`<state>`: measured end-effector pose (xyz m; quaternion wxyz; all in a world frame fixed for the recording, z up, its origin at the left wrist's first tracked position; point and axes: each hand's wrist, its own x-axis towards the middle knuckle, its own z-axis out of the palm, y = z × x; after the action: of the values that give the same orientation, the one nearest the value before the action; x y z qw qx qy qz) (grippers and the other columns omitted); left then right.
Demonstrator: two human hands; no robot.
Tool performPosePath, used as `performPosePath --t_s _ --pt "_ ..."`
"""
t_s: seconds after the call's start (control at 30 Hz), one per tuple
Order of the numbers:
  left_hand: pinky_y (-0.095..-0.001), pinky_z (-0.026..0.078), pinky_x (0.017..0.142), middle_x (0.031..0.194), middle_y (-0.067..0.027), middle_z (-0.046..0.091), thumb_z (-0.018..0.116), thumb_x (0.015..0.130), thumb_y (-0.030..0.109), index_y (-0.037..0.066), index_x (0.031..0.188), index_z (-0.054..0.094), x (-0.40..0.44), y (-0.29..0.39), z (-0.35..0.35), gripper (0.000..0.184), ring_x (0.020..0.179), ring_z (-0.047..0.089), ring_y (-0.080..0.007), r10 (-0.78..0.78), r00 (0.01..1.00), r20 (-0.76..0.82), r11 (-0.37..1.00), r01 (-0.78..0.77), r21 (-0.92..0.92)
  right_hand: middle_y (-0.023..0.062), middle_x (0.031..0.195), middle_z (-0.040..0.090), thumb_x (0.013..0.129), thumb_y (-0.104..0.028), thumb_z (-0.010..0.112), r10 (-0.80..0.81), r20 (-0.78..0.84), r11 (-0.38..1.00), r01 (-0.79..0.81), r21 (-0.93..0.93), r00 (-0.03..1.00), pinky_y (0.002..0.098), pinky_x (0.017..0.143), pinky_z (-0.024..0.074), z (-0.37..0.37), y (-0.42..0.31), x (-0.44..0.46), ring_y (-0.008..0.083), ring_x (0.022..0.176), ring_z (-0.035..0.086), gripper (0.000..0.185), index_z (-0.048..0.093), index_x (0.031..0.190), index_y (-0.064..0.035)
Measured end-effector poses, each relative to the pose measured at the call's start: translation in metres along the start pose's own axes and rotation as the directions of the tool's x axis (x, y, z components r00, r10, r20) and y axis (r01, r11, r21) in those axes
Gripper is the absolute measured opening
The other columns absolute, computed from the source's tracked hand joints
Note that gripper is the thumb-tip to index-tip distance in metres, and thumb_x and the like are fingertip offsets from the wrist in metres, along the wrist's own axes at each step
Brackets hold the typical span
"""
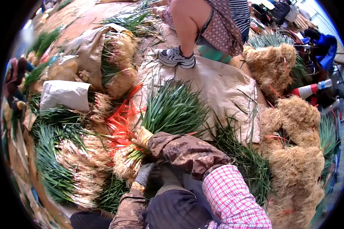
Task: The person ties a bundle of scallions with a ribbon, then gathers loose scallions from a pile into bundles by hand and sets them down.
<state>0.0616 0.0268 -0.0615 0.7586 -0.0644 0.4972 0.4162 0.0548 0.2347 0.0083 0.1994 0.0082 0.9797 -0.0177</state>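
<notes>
A bunch of green onions (174,110) lies slanted before me, leaves fanned away on a woven sack and pale roots toward my legs. Wrapped round its stems is my right hand (142,137), in a cream glove, reaching across from the right. My left hand (144,174), in a grey-coated glove, is just below the stems and beside the roots. Its fingers look stretched out, partly in shadow; whether they touch the bunch is unclear. Orange-red plastic strips (122,124) lie in a tangle left of the bunch, close to my right hand.
More green onions (80,164) are heaped on the left, beneath a white sheet (65,94). Stacked bundles with dry roots (294,164) line the right. Loose leaves (242,164) lie near my right arm. Another person's shoe (176,57) stands at the far edge of the woven sack (227,91).
</notes>
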Motion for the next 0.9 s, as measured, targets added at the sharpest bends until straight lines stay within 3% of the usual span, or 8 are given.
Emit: performPosePath --t_s 0.23,0.4,0.43,0.5,0.57,0.7,0.77,0.9 --pt "-0.0283 0.05 0.05 0.088 -0.0093 0.065 0.056 0.093 0.025 0.005 0.106 0.056 0.021 -0.031 -0.034 0.024 0.062 0.059 -0.0167 -0.077 0.996 0.053 0.977 0.086 -0.193 0.0065 0.095 0.063 0.088 -0.023 0.051 0.056 -0.013 0.989 -0.054 0.135 0.998 0.0388 0.068 0.0472 -0.015 -0.004 -0.029 0.0255 0.094 0.061 0.021 0.066 0.097 -0.0127" --pt "-0.0303 0.051 0.058 0.084 -0.0065 0.066 0.059 0.091 0.026 0.006 0.111 0.059 -0.034 -0.001 0.026 0.028 0.072 0.063 -0.0172 0.122 0.99 -0.075 0.983 -0.11 0.147 0.0126 0.099 0.06 0.088 -0.02 0.051 0.161 -0.068 0.982 -0.153 0.107 0.985 0.0367 0.067 0.0499 -0.053 0.019 -0.077 0.0271 0.093 0.061 0.022 0.059 0.108 -0.0128" --pt "-0.0318 0.051 0.061 0.085 -0.006 0.066 0.06 0.091 0.026 0.007 0.11 0.059 -0.055 0.016 0.044 0.027 0.073 0.063 -0.0171 0.528 0.849 -0.027 0.703 -0.419 0.574 0.0141 0.104 0.059 0.087 -0.017 0.052 0.191 0.005 0.977 -0.191 0.093 0.982 0.0365 0.068 0.0504 -0.062 0.029 -0.083 0.0262 0.097 0.06 0.026 0.055 0.113 -0.014" --pt "-0.0339 0.051 0.066 0.09 -0.0048 0.066 0.061 0.089 0.026 0.009 0.108 0.062 0.012 -0.028 -0.005 0.025 0.078 0.062 -0.017 0.776 0.604 0.18 0.396 -0.69 0.606 0.015 0.107 0.058 0.086 -0.013 0.053 0.255 0.002 0.966 -0.255 0.046 0.967 0.0359 0.07 0.0518 -0.086 0.052 -0.106 0.0276 0.098 0.06 0.035 0.049 0.12 -0.015" --pt "-0.0324 0.051 0.065 0.09 -0.0047 0.065 0.061 0.089 0.026 0.008 0.107 0.062 0.02 -0.032 -0.025 0.026 0.076 0.062 -0.0167 0.666 0.692 0.279 0.343 -0.616 0.709 0.0142 0.104 0.057 0.086 -0.014 0.054 0.346 0.009 0.938 -0.346 -0.024 0.938 0.0357 0.068 0.0526 -0.107 0.074 -0.133 0.0269 0.097 0.06 0.032 0.05 0.117 -0.0189" --pt "-0.029 0.051 0.062 0.086 -0.0041 0.066 0.061 0.088 0.029 0.007 0.106 0.062 -0.023 0.005 0.005 0.028 0.071 0.062 -0.015 0.221 0.974 -0.045 0.967 -0.213 0.139 0.0125 0.097 0.056 0.078 -0.019 0.067 0.507 -0.076 0.844 -0.512 -0.16 0.859 0.0342 0.068 0.0522 -0.144 0.114 -0.192 0.025 0.091 0.06 0.044 0.047 0.117 -0.0176" --pt "-0.0274 0.051 0.059 0.085 -0.004 0.066 0.061 0.088 0.029 0.007 0.106 0.062 -0.033 0.012 0.011 0.029 0.068 0.062 -0.014 0.178 0.979 -0.101 0.98 -0.167 0.107 0.0126 0.099 0.054 0.057 -0.025 0.082 0.55 -0.086 0.831 -0.555 -0.045 0.831 0.0394 0.072 0.0521 -0.154 0.14 -0.221 0.0293 0.09 0.059 0.077 0.044 0.123 -0.0203" --pt "-0.0268 0.051 0.054 0.083 -0.0043 0.065 0.058 0.09 0.029 0.006 0.106 0.06 -0.038 0.013 0.011 0.028 0.06 0.06 -0.0124 0.135 0.981 -0.138 0.99 -0.127 0.067 0.0137 0.105 0.055 0.053 -0.015 0.082 0.705 -0.165 0.694 -0.718 -0.04 0.69 0.0417 0.078 0.0513 -0.169 0.179 -0.27 0.0332 0.094 0.06 0.086 0.041 0.128 -0.0253"
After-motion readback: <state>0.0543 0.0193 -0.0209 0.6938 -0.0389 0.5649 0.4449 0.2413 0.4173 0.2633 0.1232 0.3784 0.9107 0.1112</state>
